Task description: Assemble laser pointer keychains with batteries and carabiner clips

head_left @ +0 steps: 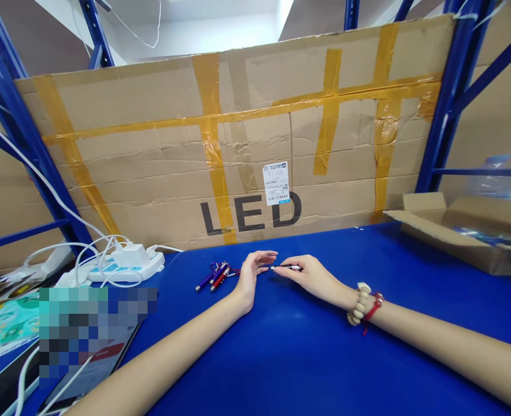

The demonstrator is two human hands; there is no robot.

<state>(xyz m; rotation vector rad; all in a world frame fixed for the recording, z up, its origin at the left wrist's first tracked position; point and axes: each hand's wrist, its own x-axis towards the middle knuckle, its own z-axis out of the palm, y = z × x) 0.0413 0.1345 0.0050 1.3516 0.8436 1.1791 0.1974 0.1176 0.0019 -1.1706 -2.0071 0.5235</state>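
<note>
My right hand [305, 271] pinches a small dark pen-shaped torch [291, 267] with silver ends between thumb and fingers. It lies almost level, its thin tip pointing left toward my other palm. My left hand [252, 276] stands on its edge on the blue table [281, 358], fingers stretched out and slightly curved, holding nothing. A narrow gap seems to separate the tip from the left fingers. Just left of that hand lie several similar small torches: a purple one [210, 278] and a red one [219, 280], with coloured clips and cords among them.
At the left are a white power strip [151, 267] with tangled cables and a phone [112, 352], partly blurred out. An open cardboard box [467, 248] stands at the right. Behind the table rises a taped cardboard panel [160, 173] between blue metal posts [444, 121].
</note>
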